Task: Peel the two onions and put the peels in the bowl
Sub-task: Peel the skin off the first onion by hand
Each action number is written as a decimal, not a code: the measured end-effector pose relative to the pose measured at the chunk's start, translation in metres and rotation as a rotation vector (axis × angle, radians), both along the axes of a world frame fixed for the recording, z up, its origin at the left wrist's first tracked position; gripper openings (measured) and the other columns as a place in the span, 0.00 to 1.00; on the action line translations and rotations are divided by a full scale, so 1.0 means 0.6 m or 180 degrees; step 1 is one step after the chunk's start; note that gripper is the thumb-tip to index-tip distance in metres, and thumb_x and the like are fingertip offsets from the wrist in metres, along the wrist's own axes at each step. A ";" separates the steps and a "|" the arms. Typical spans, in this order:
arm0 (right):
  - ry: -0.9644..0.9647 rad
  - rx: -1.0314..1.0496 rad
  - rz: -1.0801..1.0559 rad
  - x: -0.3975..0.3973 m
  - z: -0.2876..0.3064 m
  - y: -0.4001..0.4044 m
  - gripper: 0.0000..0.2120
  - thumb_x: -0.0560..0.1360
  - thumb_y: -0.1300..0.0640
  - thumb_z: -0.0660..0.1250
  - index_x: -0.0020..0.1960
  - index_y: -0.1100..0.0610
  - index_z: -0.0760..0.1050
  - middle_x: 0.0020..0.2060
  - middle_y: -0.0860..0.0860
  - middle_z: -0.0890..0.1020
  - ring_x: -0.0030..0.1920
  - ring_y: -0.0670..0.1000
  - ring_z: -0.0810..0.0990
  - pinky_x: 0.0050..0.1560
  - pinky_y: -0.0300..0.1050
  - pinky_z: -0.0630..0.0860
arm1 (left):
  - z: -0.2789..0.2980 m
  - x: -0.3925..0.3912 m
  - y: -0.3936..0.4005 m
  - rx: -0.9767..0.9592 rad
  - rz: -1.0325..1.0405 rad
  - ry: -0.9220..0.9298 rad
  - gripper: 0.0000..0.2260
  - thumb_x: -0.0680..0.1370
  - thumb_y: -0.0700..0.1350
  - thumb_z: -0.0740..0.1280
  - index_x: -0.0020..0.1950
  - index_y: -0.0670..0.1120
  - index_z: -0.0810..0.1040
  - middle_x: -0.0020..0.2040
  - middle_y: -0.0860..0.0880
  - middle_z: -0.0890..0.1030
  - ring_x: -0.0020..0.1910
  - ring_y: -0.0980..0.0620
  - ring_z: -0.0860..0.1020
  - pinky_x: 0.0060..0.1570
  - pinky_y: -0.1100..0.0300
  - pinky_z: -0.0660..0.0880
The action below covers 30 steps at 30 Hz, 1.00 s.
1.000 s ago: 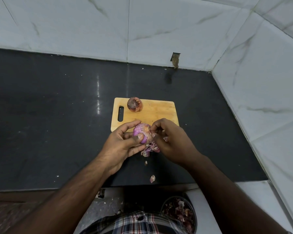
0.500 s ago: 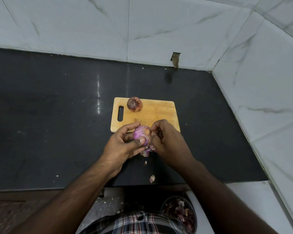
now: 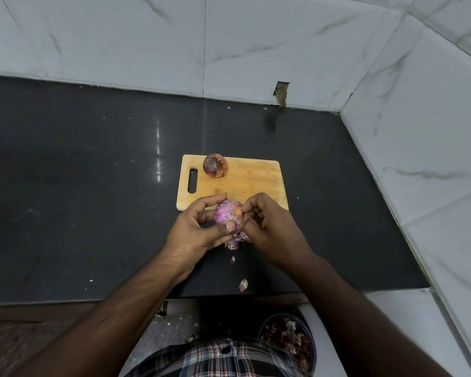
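One round purple onion (image 3: 228,215) is mostly bare, and the left hand (image 3: 199,229) curls around it above the black counter (image 3: 93,200). The right hand (image 3: 269,227) pinches skin at its side. Loose peels (image 3: 237,238) lie just below. The brown unpeeled onion (image 3: 215,165) waits on the wooden cutting board (image 3: 256,183). The dark bowl (image 3: 288,341), near the person, already holds peels.

Black stone table (image 3: 93,186): polished, glossy, reflecting a streak of light. White marble-veined wall tiles (image 3: 120,42): smooth, faint sheen. Rectangular light wooden cutting board (image 3: 256,180): matt, visible grain, slotted handle. Brown unpeeled onion (image 3: 214,165): dry, papery, dull skin. Purple half-peeled onion (image 3: 227,214): smooth, moist-looking flesh with papery patches. Purple peel scraps (image 3: 243,284): thin, papery. Plaid shirt (image 3: 215,360): woven cloth.
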State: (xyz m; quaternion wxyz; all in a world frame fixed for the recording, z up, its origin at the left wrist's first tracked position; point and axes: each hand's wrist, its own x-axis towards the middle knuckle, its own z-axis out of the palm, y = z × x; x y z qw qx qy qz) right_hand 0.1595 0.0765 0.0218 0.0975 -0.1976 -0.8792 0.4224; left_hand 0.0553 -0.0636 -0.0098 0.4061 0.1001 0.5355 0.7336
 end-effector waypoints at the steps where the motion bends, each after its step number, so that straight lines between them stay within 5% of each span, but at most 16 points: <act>1: 0.0021 -0.0001 0.0021 0.000 0.000 -0.001 0.08 0.78 0.62 0.64 0.52 0.49 0.72 0.41 0.46 0.77 0.38 0.47 0.76 0.40 0.49 0.77 | 0.000 0.001 0.001 0.0005 0.0015 -0.0012 0.29 0.64 0.37 0.76 0.65 0.48 0.79 0.58 0.38 0.82 0.56 0.43 0.84 0.49 0.51 0.84; 6: 0.0421 -0.0564 -0.0232 0.001 0.004 0.000 0.09 0.78 0.64 0.66 0.51 0.51 0.73 0.42 0.47 0.80 0.39 0.47 0.77 0.39 0.45 0.78 | 0.001 0.004 0.004 0.0074 0.0043 -0.0234 0.27 0.67 0.36 0.75 0.66 0.48 0.78 0.53 0.41 0.83 0.50 0.47 0.85 0.46 0.55 0.83; 8: 0.0450 -0.0696 -0.0356 0.002 0.003 0.004 0.10 0.76 0.64 0.69 0.52 0.52 0.73 0.46 0.49 0.82 0.44 0.51 0.80 0.45 0.50 0.81 | 0.000 0.005 0.002 0.0112 0.0003 -0.0294 0.27 0.68 0.35 0.74 0.67 0.47 0.77 0.52 0.41 0.84 0.48 0.48 0.85 0.45 0.55 0.84; 30: 0.0235 -0.0423 -0.0143 0.002 0.003 -0.001 0.10 0.76 0.64 0.70 0.50 0.52 0.74 0.45 0.47 0.81 0.45 0.46 0.79 0.44 0.42 0.78 | -0.004 0.008 0.002 0.0151 0.0125 -0.0284 0.28 0.66 0.35 0.75 0.66 0.47 0.79 0.49 0.41 0.85 0.47 0.48 0.86 0.44 0.54 0.84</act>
